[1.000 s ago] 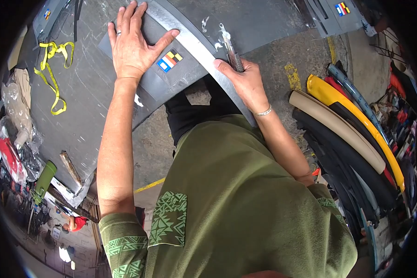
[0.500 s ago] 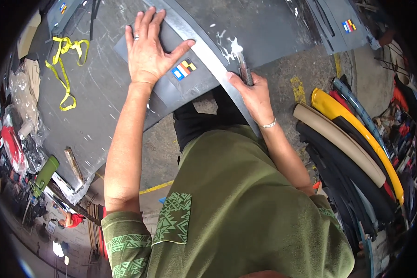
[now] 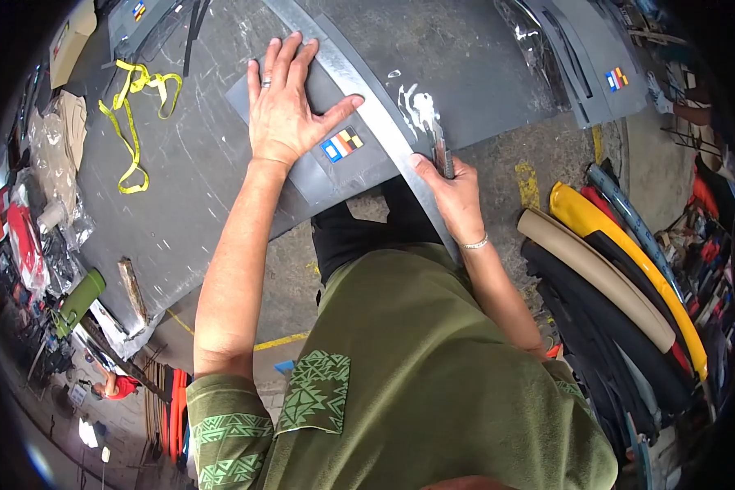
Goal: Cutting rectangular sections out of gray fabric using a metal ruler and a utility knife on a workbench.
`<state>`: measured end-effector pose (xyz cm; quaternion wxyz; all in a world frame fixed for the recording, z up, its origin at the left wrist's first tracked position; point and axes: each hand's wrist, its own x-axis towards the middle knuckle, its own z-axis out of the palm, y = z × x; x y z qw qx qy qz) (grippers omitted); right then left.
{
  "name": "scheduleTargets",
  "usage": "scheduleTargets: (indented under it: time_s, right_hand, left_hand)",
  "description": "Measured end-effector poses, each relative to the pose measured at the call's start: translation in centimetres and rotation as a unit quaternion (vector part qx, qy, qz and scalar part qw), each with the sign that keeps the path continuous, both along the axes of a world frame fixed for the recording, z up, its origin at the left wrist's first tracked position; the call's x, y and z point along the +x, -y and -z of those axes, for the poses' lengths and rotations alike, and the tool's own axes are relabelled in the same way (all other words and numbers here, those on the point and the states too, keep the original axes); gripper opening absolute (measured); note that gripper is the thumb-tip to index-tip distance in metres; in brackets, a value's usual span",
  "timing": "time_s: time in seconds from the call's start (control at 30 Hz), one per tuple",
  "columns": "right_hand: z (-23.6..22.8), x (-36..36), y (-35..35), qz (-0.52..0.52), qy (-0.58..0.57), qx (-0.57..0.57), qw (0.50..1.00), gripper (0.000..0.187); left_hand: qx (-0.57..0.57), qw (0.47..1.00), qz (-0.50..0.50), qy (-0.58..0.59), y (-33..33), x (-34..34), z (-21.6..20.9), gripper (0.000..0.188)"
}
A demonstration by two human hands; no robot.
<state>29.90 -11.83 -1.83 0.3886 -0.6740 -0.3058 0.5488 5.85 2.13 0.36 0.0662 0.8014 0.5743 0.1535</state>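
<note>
My left hand lies flat with fingers spread on a grey sheet, its fingertips and thumb at the edge of a long metal straightedge. A blue, red and yellow label sits on the sheet, just right of the left wrist. My right hand grips a utility knife upright, on the right side of the straightedge near the table's front edge. The right thumb rests against the straightedge. Where the blade tip meets the sheet is hard to make out. The straightedge's near end reaches my shirt.
A yellow measuring tape lies loosely on the dark table at left. More grey sheets with a label lie at far right. Rolls of material, one yellow and one beige, stand to my right. Plastic-wrapped goods crowd the left.
The whole view has shifted, so table, sheet and hands appear lower and slightly further right. Both hands keep nearly the same place on the sheet and straightedge.
</note>
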Motion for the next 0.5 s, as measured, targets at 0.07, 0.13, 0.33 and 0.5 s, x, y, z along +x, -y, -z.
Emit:
scheduleTargets:
  time_s: [0.07,0.13,0.33,0.5]
  right_hand:
    - [-0.01,-0.01,0.02,0.002,0.005,-0.007,1.000,0.040]
    - [-0.18,0.06,-0.02,-0.004,0.016,-0.013,1.000,0.041]
    - [-0.32,0.05,0.01,-0.006,0.032,-0.016,0.999,0.041]
    - [-0.31,-0.08,0.03,0.004,0.016,-0.017,1.000,0.039]
  left_hand:
    - [0.002,1.000,-0.001,-0.001,0.01,-0.10,-0.01,0.103]
    - [0.003,1.000,-0.001,-0.002,0.02,-0.12,-0.02,0.103]
    - [-0.002,1.000,-0.004,0.000,0.01,0.05,-0.07,0.103]
    - [-0.003,1.000,-0.005,-0.001,0.03,0.00,-0.09,0.103]
